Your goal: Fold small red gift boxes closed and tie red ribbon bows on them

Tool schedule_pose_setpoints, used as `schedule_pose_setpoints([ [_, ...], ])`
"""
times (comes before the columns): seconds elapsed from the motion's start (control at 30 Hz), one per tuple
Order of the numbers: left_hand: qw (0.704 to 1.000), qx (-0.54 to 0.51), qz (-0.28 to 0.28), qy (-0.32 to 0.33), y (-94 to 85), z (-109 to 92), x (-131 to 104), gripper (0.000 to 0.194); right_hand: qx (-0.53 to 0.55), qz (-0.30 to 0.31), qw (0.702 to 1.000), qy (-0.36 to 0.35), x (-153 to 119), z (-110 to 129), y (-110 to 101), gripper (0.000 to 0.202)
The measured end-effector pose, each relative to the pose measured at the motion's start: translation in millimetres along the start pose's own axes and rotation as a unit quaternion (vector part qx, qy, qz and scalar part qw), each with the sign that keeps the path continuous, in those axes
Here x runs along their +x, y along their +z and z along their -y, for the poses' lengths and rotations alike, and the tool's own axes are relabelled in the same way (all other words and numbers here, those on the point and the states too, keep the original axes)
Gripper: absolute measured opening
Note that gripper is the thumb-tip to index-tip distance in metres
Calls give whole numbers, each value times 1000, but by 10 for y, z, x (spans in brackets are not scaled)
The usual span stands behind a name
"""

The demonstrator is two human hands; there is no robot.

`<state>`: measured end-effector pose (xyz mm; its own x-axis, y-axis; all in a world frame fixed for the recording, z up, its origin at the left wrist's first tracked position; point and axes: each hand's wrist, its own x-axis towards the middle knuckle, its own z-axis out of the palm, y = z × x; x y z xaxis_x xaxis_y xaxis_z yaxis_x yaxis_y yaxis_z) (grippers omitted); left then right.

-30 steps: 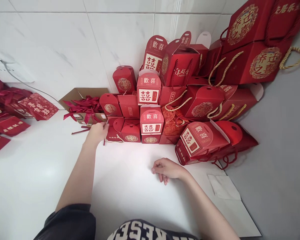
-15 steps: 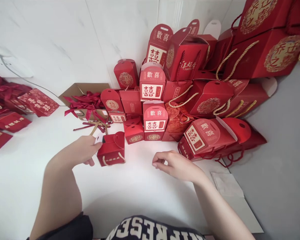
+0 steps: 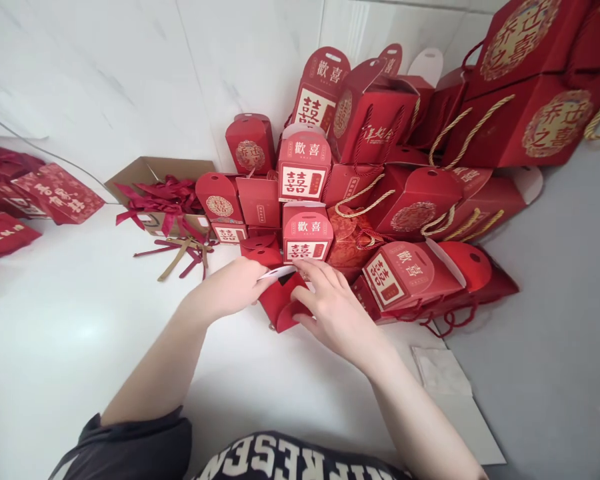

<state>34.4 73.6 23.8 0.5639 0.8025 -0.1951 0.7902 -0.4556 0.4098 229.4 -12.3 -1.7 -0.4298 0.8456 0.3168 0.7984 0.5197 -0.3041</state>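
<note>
Small red box between both hands (open white tabletop leftward).

bare forearms, short black sleeve — black shirt with white block lettering.

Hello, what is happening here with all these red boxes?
A person sits at a white table and holds a small red gift box with both hands. The left hand grips its left side at a white flap, and the right hand touches its top and right side. Behind it a pile of red gift boxes stands against the tiled wall. A cardboard box of red ribbons sits to the left.
</note>
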Motion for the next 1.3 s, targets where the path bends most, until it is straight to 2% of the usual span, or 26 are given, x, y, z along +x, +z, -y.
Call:
schedule_pose_setpoints([
  [0.07, 999, 1, 9, 45, 95, 41, 84, 36, -41, 12, 999, -9, -51, -29, 12, 3],
  [0.17, 998, 6, 36, 52, 190, 93, 118, 30, -65, 80, 994, -42, -144, -10, -23, 8],
  [0.27, 996, 5, 80, 39, 229, 96, 107, 38, -60, 149, 986, -43, -206, 52, -12, 12],
  [0.43, 988, -5, 143, 56, 220, 32, 97, 47, -56, 196, 979, -4, -195, 139, 127, 28],
  [0.53, 985, -21, 161, 57, 210, 7, 101, 39, -54, 196, 979, -3, -187, 155, 99, 23],
  [0.63, 984, -38, 166, 54, 215, 22, 101, 34, -47, 177, 983, -6, -211, 143, -35, 16],
  [0.8, 987, -40, 151, 40, 248, 83, 88, 52, -7, 141, 990, 10, -264, 87, -201, 5],
  [0.83, 987, -43, 147, 42, 250, 91, 87, 53, 0, 138, 990, 12, -268, 80, -206, 5],
  [0.93, 988, -53, 137, 48, 235, 97, 96, 36, 10, 132, 991, 11, -263, 73, -176, 6],
  [0.97, 989, -55, 132, 46, 224, 93, 101, 36, 8, 129, 992, 8, -255, 74, -159, 8],
  [1.13, 991, -53, 122, -22, 190, 79, 123, 61, 5, 118, 993, 10, -189, 60, -98, 18],
  [1.3, 983, -105, 138, -54, 215, 149, 125, 63, 35, 134, 990, 12, -178, 47, -106, 20],
])
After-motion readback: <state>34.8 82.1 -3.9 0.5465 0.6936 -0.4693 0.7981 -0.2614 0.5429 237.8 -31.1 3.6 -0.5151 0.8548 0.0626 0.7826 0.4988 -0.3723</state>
